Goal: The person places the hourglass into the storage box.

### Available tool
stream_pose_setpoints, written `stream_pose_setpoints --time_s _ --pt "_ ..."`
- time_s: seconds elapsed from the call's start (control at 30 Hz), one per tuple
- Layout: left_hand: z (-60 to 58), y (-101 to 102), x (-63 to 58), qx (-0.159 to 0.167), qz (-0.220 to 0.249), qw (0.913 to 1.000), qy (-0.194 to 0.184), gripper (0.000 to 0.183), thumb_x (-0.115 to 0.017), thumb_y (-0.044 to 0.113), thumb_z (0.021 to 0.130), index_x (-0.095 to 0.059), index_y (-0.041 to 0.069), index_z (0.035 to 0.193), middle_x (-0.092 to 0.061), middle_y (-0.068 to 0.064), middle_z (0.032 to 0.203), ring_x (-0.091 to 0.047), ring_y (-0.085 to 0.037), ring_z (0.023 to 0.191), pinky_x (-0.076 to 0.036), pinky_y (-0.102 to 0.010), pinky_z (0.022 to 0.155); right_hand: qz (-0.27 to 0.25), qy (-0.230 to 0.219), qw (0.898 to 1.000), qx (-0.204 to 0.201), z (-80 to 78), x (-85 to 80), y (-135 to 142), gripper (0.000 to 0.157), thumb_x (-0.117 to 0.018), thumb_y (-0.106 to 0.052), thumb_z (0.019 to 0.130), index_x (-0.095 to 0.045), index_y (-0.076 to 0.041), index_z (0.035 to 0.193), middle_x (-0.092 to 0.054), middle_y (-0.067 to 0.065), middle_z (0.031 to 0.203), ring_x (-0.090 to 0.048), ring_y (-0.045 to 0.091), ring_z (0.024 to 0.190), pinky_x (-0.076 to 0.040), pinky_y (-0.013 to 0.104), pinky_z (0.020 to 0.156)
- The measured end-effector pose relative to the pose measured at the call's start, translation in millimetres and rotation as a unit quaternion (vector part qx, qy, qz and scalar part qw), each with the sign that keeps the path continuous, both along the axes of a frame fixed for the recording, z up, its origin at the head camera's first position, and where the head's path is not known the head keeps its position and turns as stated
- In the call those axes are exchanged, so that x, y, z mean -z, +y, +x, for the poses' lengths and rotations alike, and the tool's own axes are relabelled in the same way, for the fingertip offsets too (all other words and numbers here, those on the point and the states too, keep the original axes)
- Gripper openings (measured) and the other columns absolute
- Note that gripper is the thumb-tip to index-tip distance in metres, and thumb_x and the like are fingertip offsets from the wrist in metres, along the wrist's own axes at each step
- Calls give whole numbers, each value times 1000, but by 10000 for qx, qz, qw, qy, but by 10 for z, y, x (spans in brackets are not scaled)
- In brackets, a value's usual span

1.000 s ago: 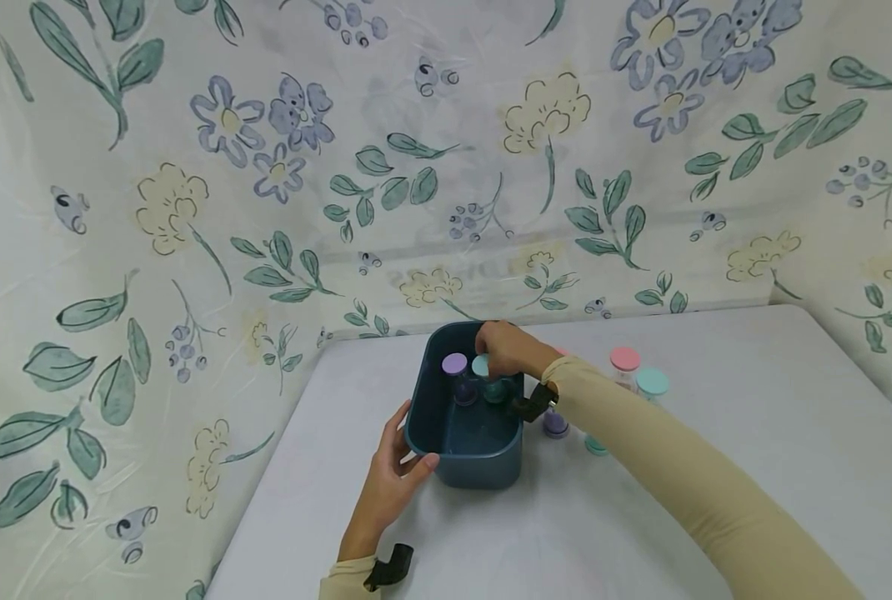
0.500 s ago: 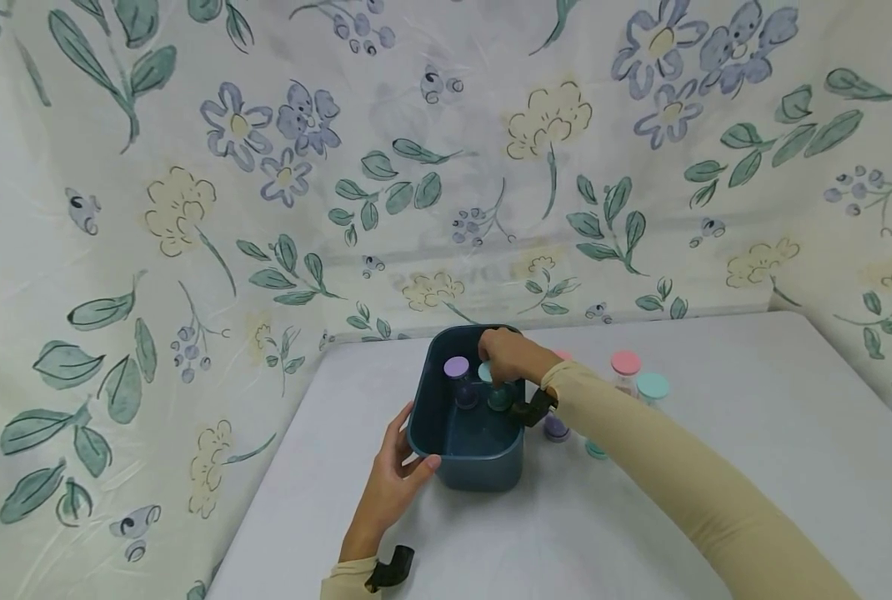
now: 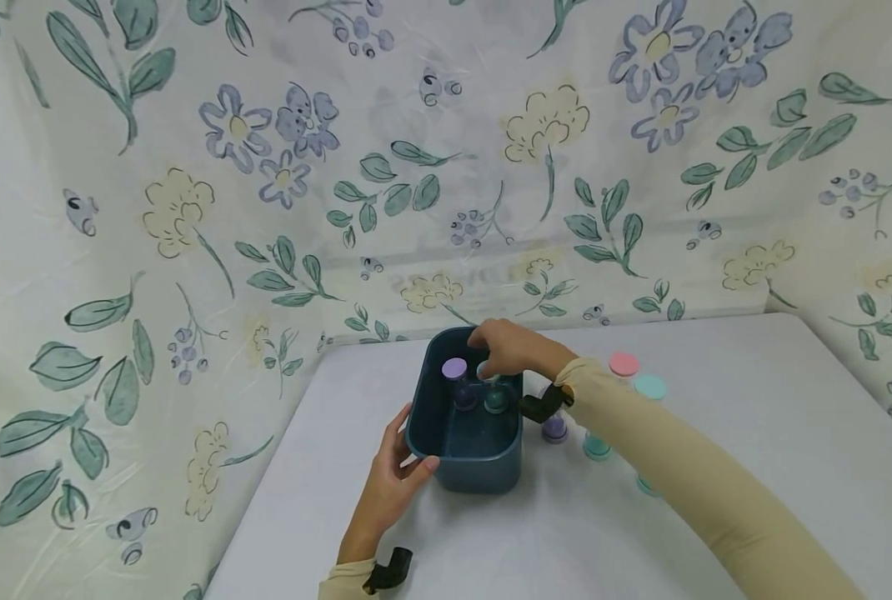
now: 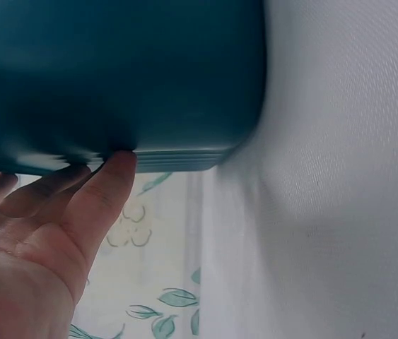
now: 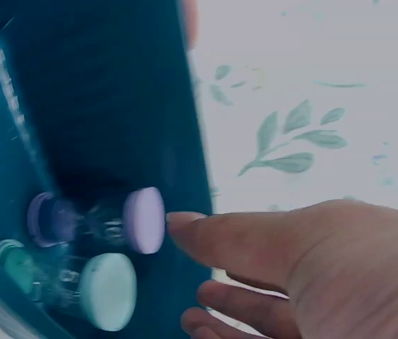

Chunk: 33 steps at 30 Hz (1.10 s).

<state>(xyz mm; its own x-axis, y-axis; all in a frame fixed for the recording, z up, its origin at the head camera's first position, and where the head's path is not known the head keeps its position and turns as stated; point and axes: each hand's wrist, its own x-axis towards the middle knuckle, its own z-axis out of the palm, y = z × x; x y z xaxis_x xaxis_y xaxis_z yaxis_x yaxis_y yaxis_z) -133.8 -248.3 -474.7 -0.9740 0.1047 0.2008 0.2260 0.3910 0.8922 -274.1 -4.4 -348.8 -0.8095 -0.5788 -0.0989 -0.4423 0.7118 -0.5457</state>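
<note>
My left hand [image 3: 395, 483] holds the near left corner of a deep dark-blue bin [image 3: 479, 477], thumb on the front and fingers along the outer side. In the left wrist view its thumb meets the bin wall. Inside stand two sand timers, one with purple ends [image 5: 144, 220] and one with mint-green ends [image 5: 107, 291]. My right hand [image 3: 517, 346] hovers above them at the bin's far right. In the right wrist view its fingers are loose and hold nothing, the tip of one overlapping the edge of the purple cap. In the head view that hand partly covers the mint cap.
Right of the bin, partly hidden by the right sleeve, stand several more timers: one with a pink cap [image 3: 623, 363], one with a mint cap [image 3: 649, 387], and others showing a purple base [image 3: 554, 429] and a green base [image 3: 597, 448]. A floral sheet [image 3: 446, 167] hangs behind the white table.
My right hand has let go of the mint timer and risen slightly, its wrist shifting right. The mint timer now stands in the bin. The left hand and bin stay put.
</note>
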Motion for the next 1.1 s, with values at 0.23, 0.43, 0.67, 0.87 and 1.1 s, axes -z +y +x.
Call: stream_pose_setpoints --time_s 0.23,0.43,0.67,0.87,1.1 --pt "2 11 -9 -17 -11 10000 4 81 -69 15 96 -25 27 163 -48 -20 159 -58 -44 137 -56 -49 105 -906 114 9958 -55 127 -194 223 53 -76 -18 93 -61 -1 141 -66 15 141 -63 33 131 -53 45 111" --pt "5 10 -10 57 -8 10000 37 81 -68 11 97 -25 26 163 -48 -21 158 -58 -44 137 -56 -49 105 -1509 289 9880 176 285 -238 577 49 -75 -19 94 -63 -2 138 -66 17 139 -64 34 130 -53 49 112" --pt "0 8 -8 67 -30 10000 43 81 -68 10 97 -24 26 163 -48 -21 159 -57 -45 137 -56 -47 105 -1950 373 9775 707 477 -149 1135 48 -75 -20 94 -63 -5 138 -67 16 138 -65 35 128 -52 51 112" --pt "-6 -1 -10 160 16 9999 62 82 -68 11 97 -23 25 164 -48 -23 158 -58 -45 136 -56 -46 105 -2164 546 9690 1061 710 6 1602 49 -74 -23 96 -61 -3 139 -68 18 135 -66 36 125 -54 50 108" --pt "-5 -11 -13 289 89 9994 140 81 -67 11 98 -22 23 164 -47 -25 158 -57 -45 136 -57 -43 105 -2077 624 9648 1485 879 203 2001 62 -72 -26 98 -50 -4 151 -60 21 147 -61 41 133 -54 31 106"
